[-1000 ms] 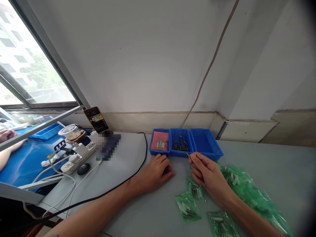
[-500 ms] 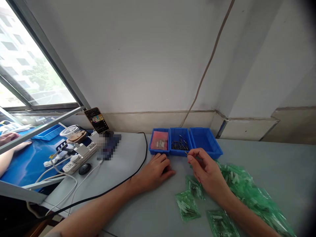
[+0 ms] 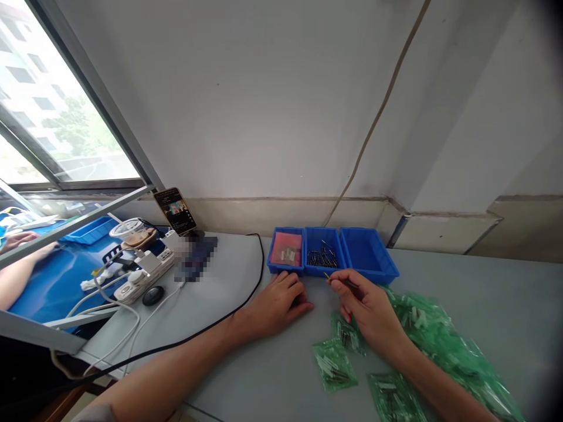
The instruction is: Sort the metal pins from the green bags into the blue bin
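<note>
My right hand [image 3: 363, 302] pinches a thin metal pin [image 3: 326, 275] with a gold-coloured tip, just in front of the blue bins. Behind it, the middle blue bin [image 3: 322, 271] holds several dark metal pins [image 3: 323, 256]. My left hand [image 3: 281, 302] lies on the table, empty, fingers loosely bent, its fingertips at the front of the left blue bin [image 3: 285, 270]. A pink packet [image 3: 287, 243] with small pale pieces fills that bin. Below my right hand lie small green bags [image 3: 334, 364] of thin metal and white pieces.
To the right of the middle bin is another blue bin [image 3: 367, 249]. A large pile of green bags [image 3: 440, 328] lies right of my forearm. A black cable [image 3: 211, 322] crosses the table. At left are a phone [image 3: 175, 211], a power strip [image 3: 141, 278] and another person's arm [image 3: 26, 269].
My right hand has shifted slightly left and lower, and more of the pin shows beyond its fingertips. The left hand stays in place. The view has turned slightly.
</note>
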`<action>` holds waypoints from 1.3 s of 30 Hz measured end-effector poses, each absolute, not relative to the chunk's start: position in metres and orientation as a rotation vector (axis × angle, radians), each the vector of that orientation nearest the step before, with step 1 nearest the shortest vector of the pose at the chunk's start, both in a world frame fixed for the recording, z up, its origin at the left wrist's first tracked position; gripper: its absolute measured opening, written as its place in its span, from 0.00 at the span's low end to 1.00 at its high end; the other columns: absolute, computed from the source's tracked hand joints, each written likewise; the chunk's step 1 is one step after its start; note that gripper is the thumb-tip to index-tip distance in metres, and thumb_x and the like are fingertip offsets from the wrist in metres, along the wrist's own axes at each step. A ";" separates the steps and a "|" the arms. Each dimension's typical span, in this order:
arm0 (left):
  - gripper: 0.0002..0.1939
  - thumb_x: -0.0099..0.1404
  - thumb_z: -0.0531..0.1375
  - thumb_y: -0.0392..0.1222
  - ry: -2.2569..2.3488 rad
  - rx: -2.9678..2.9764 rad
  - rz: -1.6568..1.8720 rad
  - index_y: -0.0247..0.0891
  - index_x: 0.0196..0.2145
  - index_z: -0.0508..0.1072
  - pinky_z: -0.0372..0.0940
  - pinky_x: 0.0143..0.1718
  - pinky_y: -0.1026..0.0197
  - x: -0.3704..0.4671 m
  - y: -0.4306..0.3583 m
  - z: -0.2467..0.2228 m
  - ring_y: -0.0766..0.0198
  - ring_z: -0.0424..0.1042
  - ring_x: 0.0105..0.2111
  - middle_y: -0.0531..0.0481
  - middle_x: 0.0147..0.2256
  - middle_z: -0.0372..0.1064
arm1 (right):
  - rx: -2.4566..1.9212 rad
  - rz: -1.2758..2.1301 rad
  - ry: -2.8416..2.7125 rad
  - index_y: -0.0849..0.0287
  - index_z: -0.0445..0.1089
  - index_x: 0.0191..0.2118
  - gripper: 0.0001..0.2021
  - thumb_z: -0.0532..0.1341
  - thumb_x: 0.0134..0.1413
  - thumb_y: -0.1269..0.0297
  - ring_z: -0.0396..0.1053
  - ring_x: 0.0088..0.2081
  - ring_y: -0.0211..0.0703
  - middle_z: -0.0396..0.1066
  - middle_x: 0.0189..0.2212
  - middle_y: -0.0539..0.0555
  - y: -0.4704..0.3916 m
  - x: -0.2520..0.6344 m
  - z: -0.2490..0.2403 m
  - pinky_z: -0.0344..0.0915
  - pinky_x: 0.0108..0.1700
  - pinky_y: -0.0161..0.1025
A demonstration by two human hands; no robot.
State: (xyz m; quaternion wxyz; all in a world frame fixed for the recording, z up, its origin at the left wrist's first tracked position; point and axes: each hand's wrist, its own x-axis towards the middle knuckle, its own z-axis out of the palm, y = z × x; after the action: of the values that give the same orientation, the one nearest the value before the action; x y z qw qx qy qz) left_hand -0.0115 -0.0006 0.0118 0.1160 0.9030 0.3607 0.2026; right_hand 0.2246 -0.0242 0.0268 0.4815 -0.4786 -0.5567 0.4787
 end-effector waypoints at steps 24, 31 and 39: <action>0.12 0.77 0.62 0.47 1.048 2.664 0.605 0.39 0.38 0.67 0.62 0.45 0.57 -0.010 0.001 0.012 0.58 0.65 0.42 0.49 0.40 0.67 | -1.105 1.263 -1.169 0.54 0.73 0.45 0.23 0.72 0.56 0.40 0.59 0.20 0.36 0.58 0.21 0.42 -0.020 0.228 0.022 0.60 0.22 0.35; 0.11 0.77 0.61 0.47 1.040 2.676 0.603 0.39 0.38 0.68 0.63 0.47 0.57 -0.011 0.002 0.010 0.58 0.66 0.44 0.49 0.41 0.68 | -1.022 1.391 -1.023 0.55 0.78 0.44 0.22 0.75 0.54 0.43 0.54 0.21 0.29 0.72 0.37 0.52 -0.022 0.227 0.024 0.59 0.19 0.33; 0.11 0.78 0.61 0.47 1.041 2.673 0.604 0.39 0.38 0.68 0.63 0.47 0.56 -0.012 0.001 0.012 0.58 0.66 0.43 0.48 0.41 0.68 | -0.986 1.532 -0.878 0.55 0.80 0.44 0.19 0.76 0.53 0.48 0.50 0.22 0.29 0.66 0.32 0.49 -0.026 0.227 0.031 0.56 0.18 0.29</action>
State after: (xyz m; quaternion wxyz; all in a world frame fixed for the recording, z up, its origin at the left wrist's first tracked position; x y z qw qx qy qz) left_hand -0.0116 0.0008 0.0117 0.1050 0.9068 0.3532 0.2050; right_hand 0.2271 -0.0264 0.0309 0.5310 -0.4132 -0.3678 0.6419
